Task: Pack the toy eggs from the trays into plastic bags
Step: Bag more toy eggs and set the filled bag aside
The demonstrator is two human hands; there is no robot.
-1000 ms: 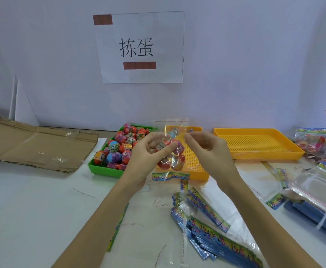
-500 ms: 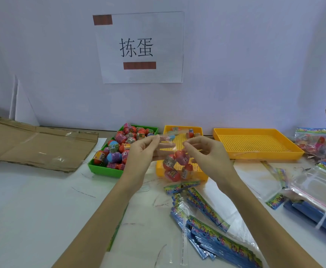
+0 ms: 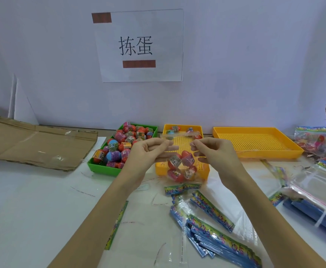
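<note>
Both hands pinched the clear plastic bag by its top corners, left hand and right hand apart; toy eggs hung inside it between and below them, above the small yellow tray.

L hand & R hand are pinching clear bag of toy eggs above yellow tray.

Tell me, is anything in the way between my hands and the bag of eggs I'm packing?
No. The left hand and the right hand each pinch a top corner of the clear bag, which hangs between them with toy eggs inside, in front of the small yellow tray.
</note>
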